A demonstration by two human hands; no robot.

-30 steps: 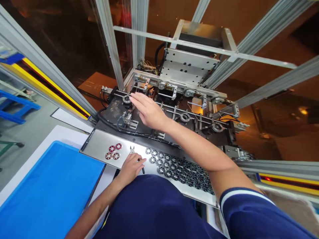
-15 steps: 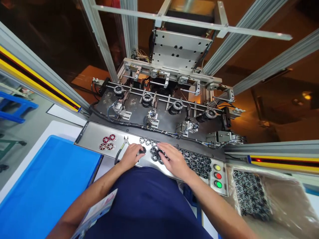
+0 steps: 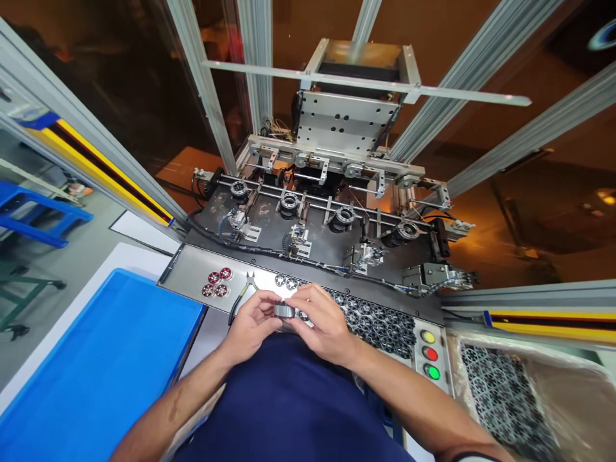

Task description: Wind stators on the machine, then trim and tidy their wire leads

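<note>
In front of my body, my left hand (image 3: 254,324) pinches a small grey cylindrical ring part (image 3: 283,310) from its left side. My right hand (image 3: 321,322) closes its fingertips on the same part from the right. The ring is held raised over the metal shelf (image 3: 190,266), and the fingers hide part of it. Just beyond my hands lie a few pale spoked discs (image 3: 285,281). Side cutters (image 3: 244,292) rest left of my left hand. Black spoked rings (image 3: 373,314) lie in rows to the right, some covered by my right hand.
Several red-centred discs (image 3: 217,282) sit on the shelf's left part. Yellow, red and green buttons (image 3: 430,353) are at its right end. Behind stands a machine with ring holders (image 3: 342,218). A blue tray (image 3: 110,359) is left, a plastic-lined box (image 3: 568,398) of rings right.
My hands have come together on one ring part; before, they were apart, the left at a black ring and the right over the black rings. The camera view has shifted.
</note>
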